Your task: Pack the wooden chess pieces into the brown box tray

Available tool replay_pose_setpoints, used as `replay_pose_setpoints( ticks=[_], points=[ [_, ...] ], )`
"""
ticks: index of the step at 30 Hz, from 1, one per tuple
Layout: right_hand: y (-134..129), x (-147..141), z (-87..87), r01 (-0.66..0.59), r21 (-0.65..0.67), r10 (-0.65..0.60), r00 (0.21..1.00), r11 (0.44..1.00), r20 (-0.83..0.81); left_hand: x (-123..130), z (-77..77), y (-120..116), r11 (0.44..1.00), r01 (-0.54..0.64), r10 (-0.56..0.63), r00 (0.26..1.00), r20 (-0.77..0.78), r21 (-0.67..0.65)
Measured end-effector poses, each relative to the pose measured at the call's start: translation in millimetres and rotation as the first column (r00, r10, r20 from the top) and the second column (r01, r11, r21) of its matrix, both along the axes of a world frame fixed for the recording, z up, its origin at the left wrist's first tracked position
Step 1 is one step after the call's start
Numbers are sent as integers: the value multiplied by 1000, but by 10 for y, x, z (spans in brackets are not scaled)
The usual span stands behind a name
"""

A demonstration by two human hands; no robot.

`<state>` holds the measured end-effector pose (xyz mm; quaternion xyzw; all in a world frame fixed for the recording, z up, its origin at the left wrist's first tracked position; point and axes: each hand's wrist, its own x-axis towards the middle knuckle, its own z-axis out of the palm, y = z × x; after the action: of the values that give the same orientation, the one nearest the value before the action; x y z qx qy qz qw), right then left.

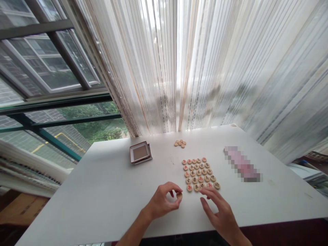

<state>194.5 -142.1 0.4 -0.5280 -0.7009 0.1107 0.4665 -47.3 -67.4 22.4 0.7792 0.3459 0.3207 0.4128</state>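
Between thumb and fingers, my left hand [166,200] pinches a round wooden Chinese chess piece [179,196], just left of the near row. My right hand [217,208] is open, its thumb and fingers apart, with fingertips over the near edge of a square grid of Chinese chess pieces [198,172]. Whether those fingertips touch a piece I cannot tell. The grid's pieces lie face up in several rows, marked with red and black characters. Part of the nearest row is hidden behind my right fingers.
A small heap of plain-looking chess pieces [180,143] lies at the back of the white table [102,191]. An open shallow box [140,152] stands at the back left. A pixelated pinkish object [242,164] lies on the right. Striped curtains [176,68] hang behind the table.
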Motion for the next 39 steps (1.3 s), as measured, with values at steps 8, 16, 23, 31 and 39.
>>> replay_pose_setpoints(
  ticks=[8,16,23,31,39],
  points=[
    [64,-396,-12,-171,35,173,980,985,-100,204,-241,-227,881,8,174,924,340,-472],
    [91,-467,-44,-181,-18,175,969,983,-176,215,-341,-256,816,9,251,895,368,-578],
    [52,-459,-130,-206,-91,185,962,974,-199,220,-383,-255,805,-1,278,884,376,-593],
    [50,-474,-164,-168,-49,156,970,985,-189,214,-334,-260,826,8,246,894,374,-564],
    [41,-454,-177,-172,-110,145,965,979,-217,206,-322,-252,825,54,209,895,394,-562]
  ],
)
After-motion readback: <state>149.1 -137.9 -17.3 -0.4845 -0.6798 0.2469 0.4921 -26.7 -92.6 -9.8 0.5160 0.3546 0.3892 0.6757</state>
